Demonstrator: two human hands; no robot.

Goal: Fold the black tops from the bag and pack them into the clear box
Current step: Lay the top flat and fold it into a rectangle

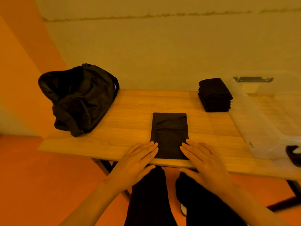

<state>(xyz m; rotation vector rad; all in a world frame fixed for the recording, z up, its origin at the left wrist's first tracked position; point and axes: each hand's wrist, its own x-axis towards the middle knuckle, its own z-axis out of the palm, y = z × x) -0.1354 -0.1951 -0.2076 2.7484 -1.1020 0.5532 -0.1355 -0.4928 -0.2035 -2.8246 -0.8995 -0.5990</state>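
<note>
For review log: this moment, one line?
left hand flat on folded black top | right hand same | folded stack beside clear box

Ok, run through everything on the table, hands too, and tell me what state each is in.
Bag: slumped, mouth seemingly open.
Top: folded into a rectangle, lying flat.
Stack of tops: folded, piled beside the box, not inside.
Box: clear; lid on or off, cannot tell.
Left hand: flat, fingers pressing the top's near left corner.
Right hand: flat, fingers pressing its near right corner.
</note>
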